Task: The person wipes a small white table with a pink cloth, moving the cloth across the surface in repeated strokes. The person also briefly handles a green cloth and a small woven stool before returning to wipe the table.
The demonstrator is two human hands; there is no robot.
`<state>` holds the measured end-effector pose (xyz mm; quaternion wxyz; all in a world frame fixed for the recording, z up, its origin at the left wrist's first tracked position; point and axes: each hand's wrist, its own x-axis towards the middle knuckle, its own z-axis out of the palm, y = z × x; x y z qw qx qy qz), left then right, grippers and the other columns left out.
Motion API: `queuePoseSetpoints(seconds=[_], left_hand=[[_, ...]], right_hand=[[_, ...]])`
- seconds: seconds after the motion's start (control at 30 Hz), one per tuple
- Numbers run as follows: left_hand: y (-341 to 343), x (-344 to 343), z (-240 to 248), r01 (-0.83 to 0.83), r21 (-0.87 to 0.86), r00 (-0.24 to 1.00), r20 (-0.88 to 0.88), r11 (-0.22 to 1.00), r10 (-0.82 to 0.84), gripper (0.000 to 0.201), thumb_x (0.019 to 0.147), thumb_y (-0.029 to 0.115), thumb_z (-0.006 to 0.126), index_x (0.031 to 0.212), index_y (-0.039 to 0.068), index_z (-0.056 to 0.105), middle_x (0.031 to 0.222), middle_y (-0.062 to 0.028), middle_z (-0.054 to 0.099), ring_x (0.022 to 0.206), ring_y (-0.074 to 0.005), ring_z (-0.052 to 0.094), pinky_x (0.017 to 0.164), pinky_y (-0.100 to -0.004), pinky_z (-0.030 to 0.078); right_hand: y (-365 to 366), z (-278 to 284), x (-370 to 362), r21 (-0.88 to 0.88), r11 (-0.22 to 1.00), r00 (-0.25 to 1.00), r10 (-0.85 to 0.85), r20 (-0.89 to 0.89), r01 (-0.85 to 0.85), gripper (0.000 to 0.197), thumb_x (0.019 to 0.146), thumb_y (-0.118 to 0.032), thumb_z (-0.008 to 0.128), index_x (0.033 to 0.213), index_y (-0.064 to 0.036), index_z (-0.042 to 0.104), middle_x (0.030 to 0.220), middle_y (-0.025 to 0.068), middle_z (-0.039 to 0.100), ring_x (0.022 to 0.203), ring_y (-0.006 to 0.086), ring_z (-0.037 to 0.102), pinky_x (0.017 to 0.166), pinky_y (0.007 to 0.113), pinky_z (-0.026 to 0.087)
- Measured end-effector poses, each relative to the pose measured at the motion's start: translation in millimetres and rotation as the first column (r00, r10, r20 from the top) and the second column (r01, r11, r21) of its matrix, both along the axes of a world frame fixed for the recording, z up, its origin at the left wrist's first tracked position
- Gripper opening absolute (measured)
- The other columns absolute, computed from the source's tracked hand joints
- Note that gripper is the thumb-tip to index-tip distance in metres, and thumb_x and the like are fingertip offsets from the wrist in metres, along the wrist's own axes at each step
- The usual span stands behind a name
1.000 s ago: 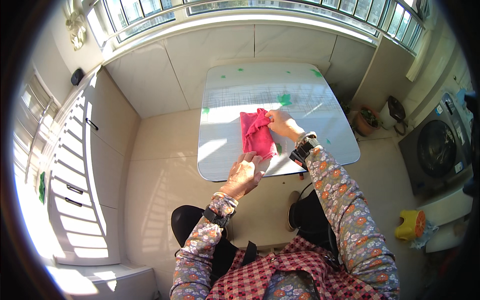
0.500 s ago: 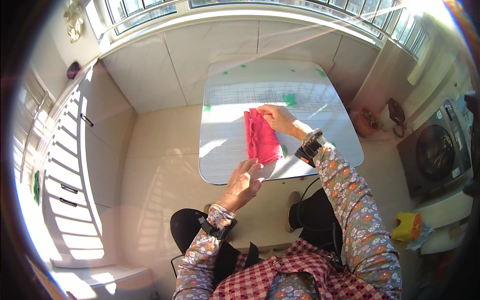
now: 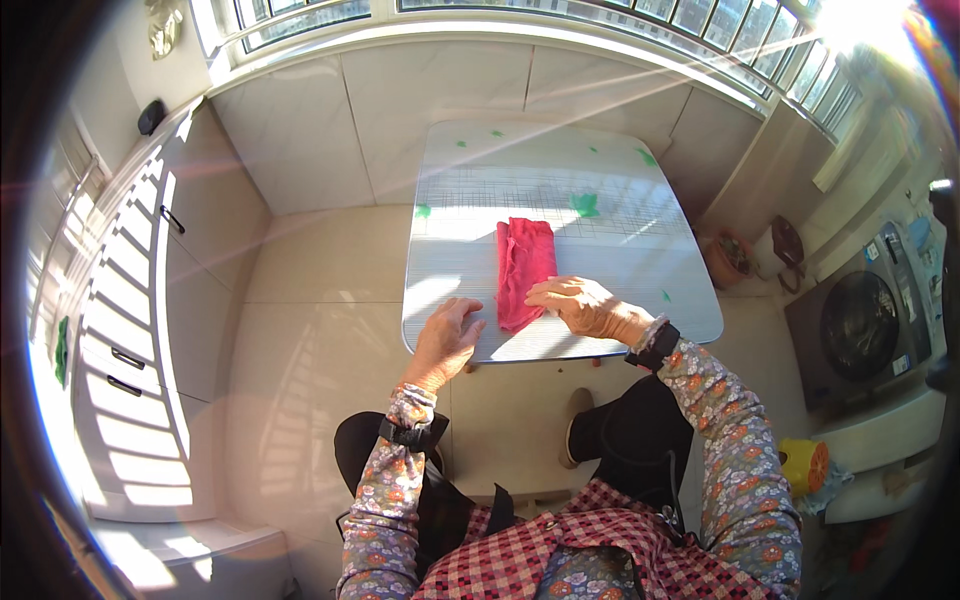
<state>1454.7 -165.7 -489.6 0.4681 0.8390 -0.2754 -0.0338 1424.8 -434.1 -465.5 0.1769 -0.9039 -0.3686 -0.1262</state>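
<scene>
Your left hand (image 3: 447,340) is loosely curled, holding nothing, at the near left of the table (image 3: 640,275). Your right hand (image 3: 583,306) touches the near right side of the folded pink cloth (image 3: 524,262) on the table; I can't tell if it pinches. Farther right is a green leaf (image 3: 585,205).

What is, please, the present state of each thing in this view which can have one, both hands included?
Red cloth: folded, lying on the table.
Table: standing, partly sunlit.
Left hand: empty, beside the cloth, fingers slightly bent.
Right hand: fingers on the cloth; whether they grip is unclear.
Washing machine: door shut.
Cabinet: doors shut.
</scene>
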Motion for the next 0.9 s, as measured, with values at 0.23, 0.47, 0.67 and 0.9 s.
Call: queuePoseSetpoints(seconds=[0.23,0.47,0.67,0.9], left_hand=[[1.7,1.3,-8.0,-0.002,-0.083,1.000,-0.004,0.997,0.001,0.024,0.085,0.011,0.067,0.106,0.000,0.062,0.098,-0.0165,0.063,0.092,-0.0331,0.063,0.081,-0.0397,0.050],[4.0,-3.7,-2.3,0.007,-0.027,1.000,0.001,1.000,-0.007,0.025,0.085,0.011,0.066,0.107,0.002,0.061,0.100,-0.0142,0.063,0.097,-0.0319,0.060,0.084,-0.0400,0.049],[-0.5,-13.5,9.7,-0.028,0.100,0.988,0.152,0.995,0.012,0.024,0.085,0.013,0.066,0.107,0.003,0.061,0.103,-0.0132,0.061,0.098,-0.0333,0.059,0.084,-0.0421,0.049],[-1.6,-48.9,23.0,-0.062,0.087,0.990,0.132,0.994,0.050,0.025,0.086,0.015,0.064,0.109,0.004,0.061,0.106,-0.0143,0.062,0.101,-0.0339,0.059,0.086,-0.0404,0.048]], right_hand=[[-7.2,24.6,36.5,0.450,0.721,0.810,-0.267,-0.522,0.527,0.022,0.093,-0.014,0.057,0.112,-0.0036,0.061,0.086,0.0132,0.067,0.070,0.0238,0.060,0.068,0.032,0.048],[-1.6,0.2,52.8,0.172,0.691,0.710,-0.699,-0.089,0.702,0.028,0.088,-0.020,0.063,0.108,-0.0020,0.058,0.111,0.0157,0.063,0.099,0.0356,0.061,0.084,0.043,0.050],[15.9,1.8,35.9,0.066,0.928,0.927,-0.371,0.052,0.367,0.051,0.086,-0.027,0.067,0.130,-0.0067,0.052,0.131,0.0144,0.053,0.122,0.0363,0.049,0.102,0.047,0.040],[10.0,-29.8,60.2,-0.106,0.865,0.870,-0.493,-0.008,0.490,0.051,0.085,-0.028,0.068,0.133,-0.0172,0.052,0.138,0.0094,0.049,0.128,0.0352,0.045,0.108,0.050,0.032]])
